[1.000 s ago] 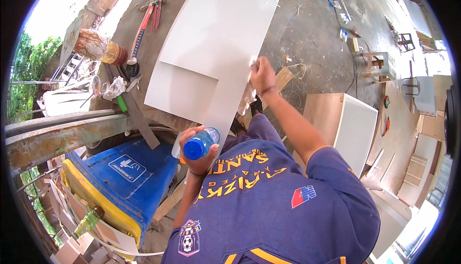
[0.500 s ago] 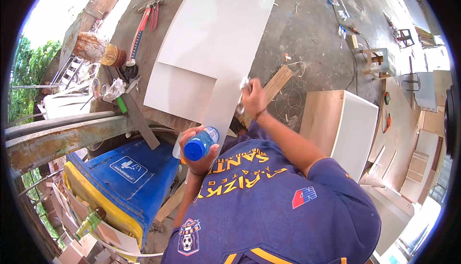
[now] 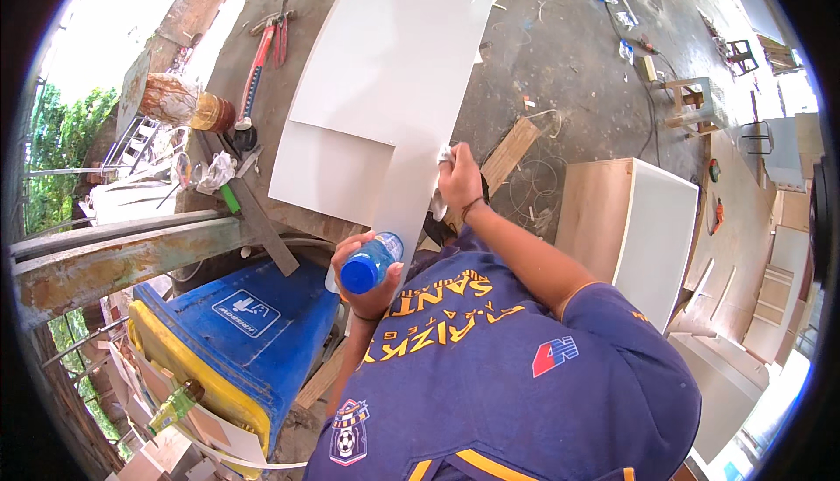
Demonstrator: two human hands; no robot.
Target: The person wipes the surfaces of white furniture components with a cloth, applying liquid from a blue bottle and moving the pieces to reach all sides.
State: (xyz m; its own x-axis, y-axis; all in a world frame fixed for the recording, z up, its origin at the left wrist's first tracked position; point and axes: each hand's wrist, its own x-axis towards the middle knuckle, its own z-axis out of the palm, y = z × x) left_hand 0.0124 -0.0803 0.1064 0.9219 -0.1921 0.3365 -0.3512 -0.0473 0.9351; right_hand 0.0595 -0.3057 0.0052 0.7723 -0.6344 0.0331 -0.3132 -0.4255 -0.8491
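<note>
My left hand (image 3: 366,282) is closed around a small clear bottle with a blue cap (image 3: 367,267), held close to my chest near the board's near end. My right hand (image 3: 459,182) presses a crumpled white cloth (image 3: 440,185) against the right edge of a long white board (image 3: 394,61). The board runs away from me over the work surface. A second white panel (image 3: 328,175) lies under it at the left.
A blue bin with a yellow rim (image 3: 227,341) stands at my lower left. Red-handled tools (image 3: 262,52) and a rusty tin (image 3: 179,105) lie at the far left. A wooden cabinet box (image 3: 630,219), a plank (image 3: 512,153) and cables are on the concrete floor at the right.
My right hand with the cloth slid along the board's right edge toward me, then stayed about there. The left hand and bottle have barely moved.
</note>
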